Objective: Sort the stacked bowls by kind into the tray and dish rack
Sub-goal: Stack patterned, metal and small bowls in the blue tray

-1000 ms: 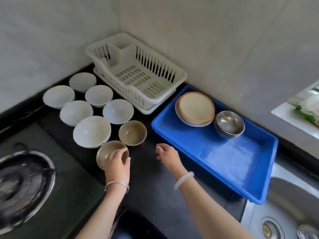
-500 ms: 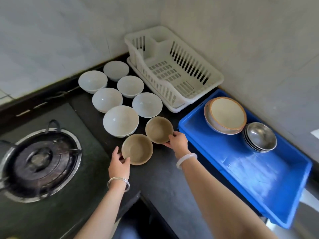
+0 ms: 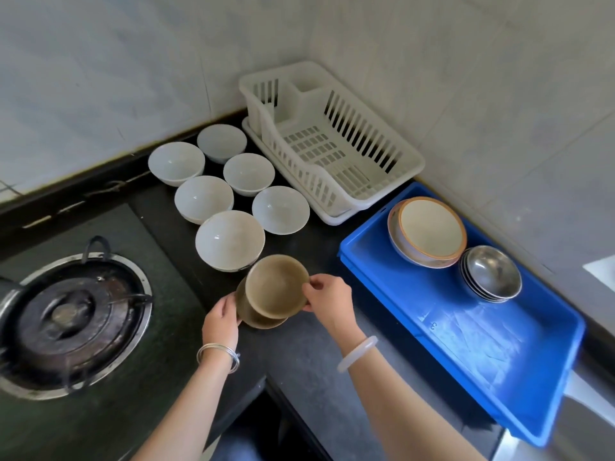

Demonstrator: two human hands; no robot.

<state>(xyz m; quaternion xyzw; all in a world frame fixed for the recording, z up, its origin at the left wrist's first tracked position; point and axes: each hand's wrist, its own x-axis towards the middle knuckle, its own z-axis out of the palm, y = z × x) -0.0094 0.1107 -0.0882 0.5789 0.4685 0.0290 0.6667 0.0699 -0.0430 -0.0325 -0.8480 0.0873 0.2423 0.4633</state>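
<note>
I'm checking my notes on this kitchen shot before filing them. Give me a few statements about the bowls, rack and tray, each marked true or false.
1. The white dish rack holds no bowls. True.
2. Six white bowls stand on the counter. True.
3. The blue tray holds only steel bowls. False: it holds a stack of cream bowls with an orange rim and a stack of steel bowls.
4. The right hand holds a brown bowl over a second brown bowl. True.
5. The left hand rests on the stove burner. False: it is at the lower brown bowl's edge.
</note>
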